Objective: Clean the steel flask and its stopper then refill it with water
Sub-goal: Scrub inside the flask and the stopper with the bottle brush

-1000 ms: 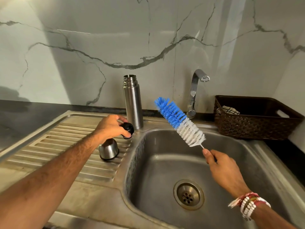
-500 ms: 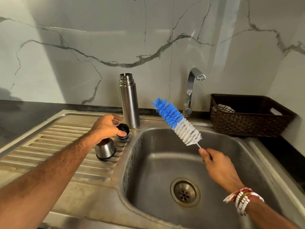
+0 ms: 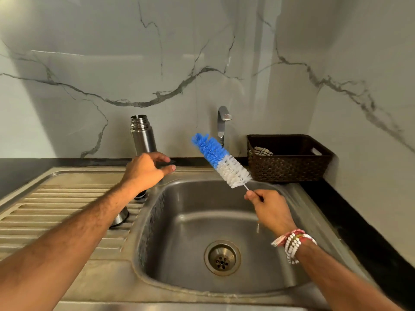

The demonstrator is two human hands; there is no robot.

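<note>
The steel flask (image 3: 143,136) stands upright and uncapped at the back of the drainboard, against the wall. My left hand (image 3: 146,170) hovers just in front of its lower body, fingers spread and empty. Under my left wrist a sliver of the black stopper (image 3: 141,195) shows on the drainboard, and the steel cup lid (image 3: 120,217) sits upside down below my forearm, mostly hidden. My right hand (image 3: 270,207) grips the thin wire handle of a blue and white bottle brush (image 3: 221,161), held tilted up to the left over the sink basin (image 3: 184,221).
The tap (image 3: 223,122) rises behind the basin, with no water running. A dark woven basket (image 3: 289,169) with a cloth inside stands on the black counter at the right. The ribbed drainboard (image 3: 62,198) stretches to the left. The drain (image 3: 222,258) lies in the basin floor.
My left hand let go of the black stopper on the drainboard and rose toward the flask's base. The brush in my right hand stayed almost still.
</note>
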